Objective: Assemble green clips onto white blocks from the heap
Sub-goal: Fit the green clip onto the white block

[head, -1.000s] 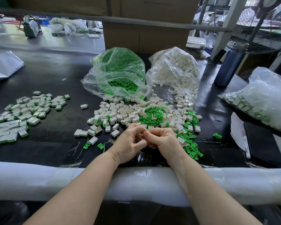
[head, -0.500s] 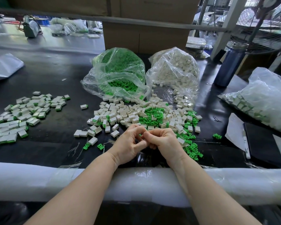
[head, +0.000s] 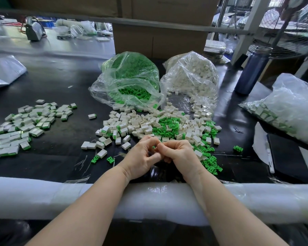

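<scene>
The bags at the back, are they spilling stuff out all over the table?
Yes. The green bag and white bag lie open on their sides, and clips and blocks have poured into one mixed heap. It looks deliberate, a working pile. A few green clips lie apart.

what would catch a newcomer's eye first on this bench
Probably the two hands, left hand and right hand, pressed together at the near edge over a small part, mostly hidden. Just beyond them sprawls the mixed heap of white blocks and green clips, spilling from two clear bags: the green clip bag and the white block bag. Far left lies a spread of finished pieces.
</scene>
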{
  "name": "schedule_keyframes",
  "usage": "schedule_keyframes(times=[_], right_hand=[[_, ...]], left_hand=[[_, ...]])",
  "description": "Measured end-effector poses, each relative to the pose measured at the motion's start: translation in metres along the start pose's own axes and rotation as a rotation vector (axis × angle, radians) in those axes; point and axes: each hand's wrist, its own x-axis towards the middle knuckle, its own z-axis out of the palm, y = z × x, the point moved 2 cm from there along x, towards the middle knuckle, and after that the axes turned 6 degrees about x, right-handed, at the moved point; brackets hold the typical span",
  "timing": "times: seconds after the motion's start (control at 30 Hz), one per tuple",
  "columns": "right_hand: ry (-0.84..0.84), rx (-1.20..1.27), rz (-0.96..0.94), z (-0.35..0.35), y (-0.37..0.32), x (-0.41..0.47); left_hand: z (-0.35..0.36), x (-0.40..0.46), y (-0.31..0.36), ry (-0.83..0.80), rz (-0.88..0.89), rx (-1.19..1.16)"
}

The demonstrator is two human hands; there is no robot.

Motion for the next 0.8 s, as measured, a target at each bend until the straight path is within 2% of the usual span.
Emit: schedule_keyframes(times=[0.8], right_hand=[[-0.005, 0.031, 0.017, 0.0007, 0.0002, 0.0007]], left_hand=[[0.0004, -0.0002, 0.0011, -0.006, 0.007, 0.007]])
